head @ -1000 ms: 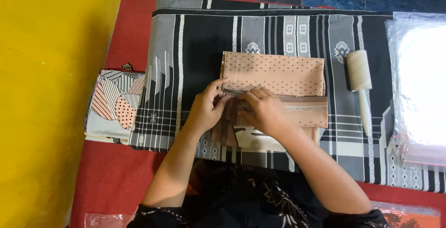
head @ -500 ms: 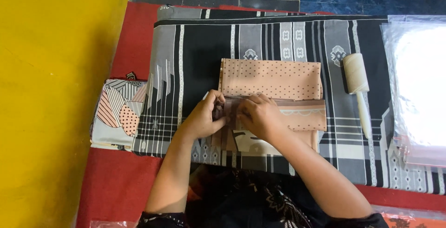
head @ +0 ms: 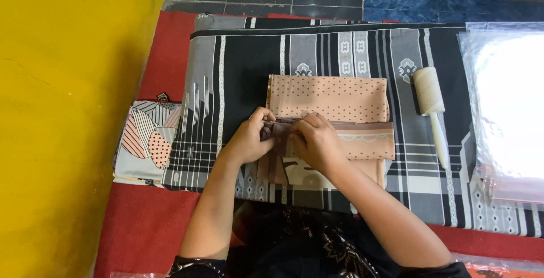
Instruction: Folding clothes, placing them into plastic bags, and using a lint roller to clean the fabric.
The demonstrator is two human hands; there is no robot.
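1. In the head view, right in front of me, my left hand [head: 249, 140] and my right hand [head: 317, 142] sit close together on a folded peach cloth with small dots [head: 330, 98].
2. The fingers [head: 262, 120] of my left hand are bent and pinched shut on a bunch of brown pleats [head: 279, 129] at the near edge of the dotted part. My right hand's fingers press together on the same pleats, just beside the left ones.
3. The peach cloth lies in the middle of a big black and grey striped cloth [head: 238, 57], which is spread flat over a red mat [head: 153, 221] on the floor.
4. I think the job is partly done. The far half of the peach cloth is already folded flat and neat. The near half still looks loose, with pleats gathered only at the left end, so the rest still has to be folded and pressed down.
5. Now I count. I see one peach cloth and one big striped cloth.
6. One more folded cloth with a leaf and dot print [head: 146, 142] peeks out at the left, partly under the striped one.
7. One cream lint roller [head: 430, 102] lies to the right, well apart from my hands.
8. One pile of clear plastic bags [head: 510, 108] sits at the far right. I cannot tell how many bags are in it.
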